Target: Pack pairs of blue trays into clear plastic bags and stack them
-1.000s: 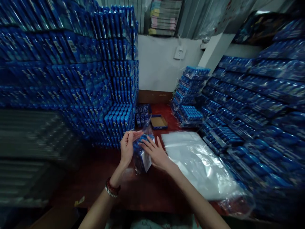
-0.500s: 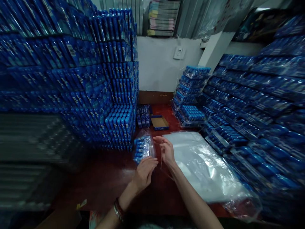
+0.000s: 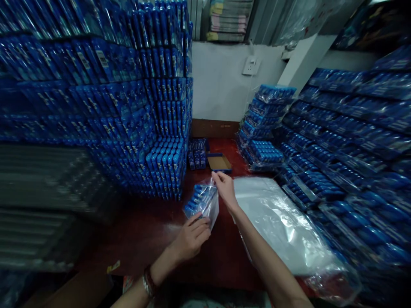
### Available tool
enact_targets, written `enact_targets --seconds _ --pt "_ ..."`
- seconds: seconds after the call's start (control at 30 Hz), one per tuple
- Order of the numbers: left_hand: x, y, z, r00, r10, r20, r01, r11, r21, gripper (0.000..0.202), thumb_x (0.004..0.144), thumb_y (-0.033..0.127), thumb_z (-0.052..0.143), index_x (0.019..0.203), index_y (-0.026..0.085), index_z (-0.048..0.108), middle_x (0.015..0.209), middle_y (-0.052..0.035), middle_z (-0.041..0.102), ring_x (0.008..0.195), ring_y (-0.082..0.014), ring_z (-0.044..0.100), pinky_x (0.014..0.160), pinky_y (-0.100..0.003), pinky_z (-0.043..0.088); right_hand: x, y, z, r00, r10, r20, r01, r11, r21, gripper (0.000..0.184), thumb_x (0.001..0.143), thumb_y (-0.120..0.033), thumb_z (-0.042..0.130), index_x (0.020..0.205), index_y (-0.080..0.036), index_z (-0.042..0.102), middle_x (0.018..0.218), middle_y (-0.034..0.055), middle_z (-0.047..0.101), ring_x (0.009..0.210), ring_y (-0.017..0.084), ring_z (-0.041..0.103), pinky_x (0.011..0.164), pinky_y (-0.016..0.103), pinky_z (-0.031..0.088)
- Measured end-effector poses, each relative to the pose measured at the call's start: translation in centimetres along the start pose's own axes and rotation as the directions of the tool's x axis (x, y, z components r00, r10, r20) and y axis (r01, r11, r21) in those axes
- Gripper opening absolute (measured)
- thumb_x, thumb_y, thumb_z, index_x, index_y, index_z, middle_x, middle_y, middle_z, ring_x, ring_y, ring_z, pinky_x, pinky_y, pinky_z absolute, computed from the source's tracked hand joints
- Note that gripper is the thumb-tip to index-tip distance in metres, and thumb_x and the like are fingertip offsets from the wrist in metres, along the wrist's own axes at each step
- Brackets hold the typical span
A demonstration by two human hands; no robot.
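Left hand (image 3: pixel 193 236): half-curled, touching the near side of a box-shaped bundle of blue-topped cylinders in clear film (image 3: pixel 198 199); whether this grip holds is hidden. The bundle, between both hands above the dark-red tabletop (image 3: pixel 141 229), seemingly runs lengthwise near-left to far-right. Right hand (image 3: pixel 224 188): grip pinched on the film's far-right corner.

The left hand (image 3: pixel 190 239) covers the near part of the clear bag (image 3: pixel 201 197). The left edge cuts off the blurred grey stack (image 3: pixel 38 179); the top edge crops the paper pile (image 3: pixel 229 19).
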State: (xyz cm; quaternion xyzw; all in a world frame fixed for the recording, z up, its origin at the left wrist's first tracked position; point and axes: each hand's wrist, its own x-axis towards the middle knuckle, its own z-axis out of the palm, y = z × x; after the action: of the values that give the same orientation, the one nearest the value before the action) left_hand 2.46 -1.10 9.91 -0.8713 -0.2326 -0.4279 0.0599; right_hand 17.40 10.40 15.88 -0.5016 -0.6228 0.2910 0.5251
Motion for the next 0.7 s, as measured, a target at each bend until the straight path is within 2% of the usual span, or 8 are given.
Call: enact_targets --seconds 0.07,0.17,0.23,0.3,0.43,0.53,0.6,0.7 --pt "-1.3 -0.3 -1.4 1.000 0.012 0.017 -0.012 1.000 0.004 0.023 0.085 0.004 0.038 0.089 0.013 0.059 0.081 -0.0080 0.071 0.104 -0.0177 0.063 0.107 -0.044 0.036 -1.8 1.1 -1.3 0.988 0.120 -0.097 -0.097 0.973 0.209 0.040 0.080 -0.047 0.054 0.054 -0.020 0.041 0.050 -0.0062 0.037 0.049 0.009 0.034 0.049 0.022 0.026" --pt "-3.2 -0.7 -3.4 0.997 0.033 0.063 -0.034 0.999 0.012 0.016 0.085 0.006 0.044 0.087 0.013 0.058 0.082 -0.0069 0.072 0.105 -0.0176 0.063 0.110 -0.047 0.030 -5.1 2.0 -2.8 0.940 0.280 -0.193 -0.159 0.863 0.480 0.040 0.078 -0.047 0.059 0.057 -0.021 0.037 0.050 -0.0087 0.032 0.044 0.007 0.029 0.045 0.021 0.025" --pt "-4.0 -0.8 -4.2 0.995 0.049 0.090 -0.049 0.999 0.002 0.014 0.085 0.005 0.047 0.086 0.014 0.058 0.083 -0.0067 0.073 0.104 -0.0178 0.063 0.110 -0.050 0.029 -7.2 2.2 -3.3 0.914 0.337 -0.228 -0.166 0.820 0.547 0.042 0.078 -0.047 0.060 0.057 -0.021 0.034 0.050 -0.0093 0.029 0.042 0.006 0.027 0.044 0.021 0.026" --pt "-4.4 -0.7 -4.5 0.991 0.064 0.118 -0.063 0.998 -0.017 0.014 0.085 0.005 0.047 0.085 0.014 0.058 0.083 -0.0069 0.073 0.102 -0.0180 0.064 0.110 -0.053 0.028 -8.7 2.1 -3.5 0.909 0.344 -0.234 -0.172 0.822 0.543 0.041 0.080 -0.050 0.057 0.059 -0.021 0.037 0.053 -0.0072 0.035 0.045 0.007 0.034 0.046 0.021 0.032" --pt "-3.8 -0.5 -3.8 0.988 0.085 0.126 -0.081 0.996 -0.030 0.015 0.086 0.005 0.045 0.084 0.013 0.057 0.083 -0.0075 0.072 0.104 -0.0175 0.063 0.111 -0.054 0.025 -8.4 1.1 -3.2 0.955 0.295 -0.037 -0.236 0.827 0.510 0.040 0.083 -0.059 0.042 0.081 -0.021 0.052 0.073 0.0000 0.054 0.059 0.011 0.050 0.052 0.023 0.040" --pt "-3.1 -0.6 -3.1 0.988 0.091 0.124 -0.088 0.996 -0.030 0.015 0.086 0.005 0.045 0.085 0.014 0.057 0.083 -0.0072 0.072 0.105 -0.0168 0.062 0.112 -0.052 0.023 -5.9 0.1 -2.8 0.959 0.280 0.033 -0.273 0.892 0.361 0.038 0.079 -0.057 0.052 0.095 -0.023 0.053 0.073 -0.0026 0.054 0.054 0.009 0.047 0.045 0.020 0.034" --pt "-2.8 -0.7 -2.9 0.988 0.099 0.122 -0.096 0.995 -0.035 0.015 0.085 0.005 0.046 0.085 0.014 0.057 0.082 -0.0066 0.072 0.104 -0.0168 0.062 0.112 -0.052 0.024 -4.4 -0.5 -2.6 0.959 0.273 0.081 -0.285 0.917 0.278 0.033 0.074 -0.052 0.061 0.083 -0.021 0.054 0.064 -0.0053 0.050 0.048 0.008 0.040 0.042 0.019 0.028" --pt "-2.7 -0.5 -3.2 0.983 0.125 0.135 -0.120 0.992 -0.041 0.015 0.085 0.005 0.046 0.086 0.015 0.058 0.083 -0.0060 0.072 0.100 -0.0163 0.063 0.112 -0.052 0.025 -4.4 -0.4 -2.5 0.948 0.239 0.209 -0.296 0.904 0.310 0.035 0.074 -0.048 0.062 0.062 -0.020 0.046 0.051 -0.0075 0.040 0.044 0.007 0.030 0.042 0.020 0.023"
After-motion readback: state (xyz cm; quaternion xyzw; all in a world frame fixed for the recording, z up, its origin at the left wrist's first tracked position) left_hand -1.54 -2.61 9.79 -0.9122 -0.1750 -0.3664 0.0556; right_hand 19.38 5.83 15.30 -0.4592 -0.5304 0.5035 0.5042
